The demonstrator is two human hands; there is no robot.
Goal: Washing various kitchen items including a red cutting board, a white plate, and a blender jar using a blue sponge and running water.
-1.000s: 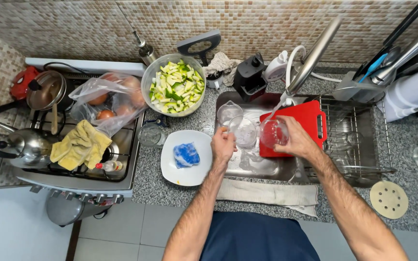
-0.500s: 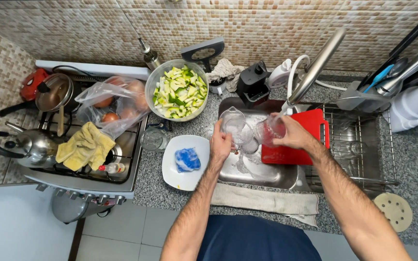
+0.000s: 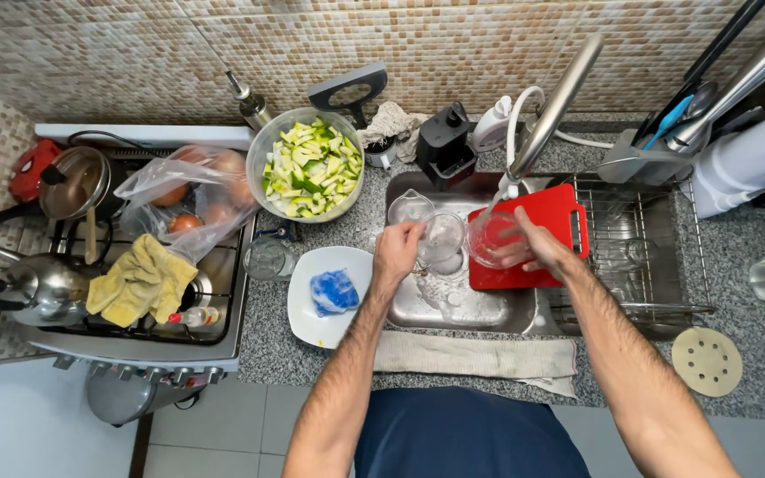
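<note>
Glasses sit over the sink: left hand curls its fingers round one glass, right hand grips another tumbler under the tap. Looks like rinsing; a steady hold matters now, wet glass being slippery.

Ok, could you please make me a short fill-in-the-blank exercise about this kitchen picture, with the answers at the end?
1. The right hand holds a clear glass under the ______.
2. The blue sponge lies on a white ______.
3. The big bowl of chopped vegetables stands between the sink and the ______.
4. The cutting board leaning in the sink is ______.

Missing words: faucet; plate; stove; red
</note>
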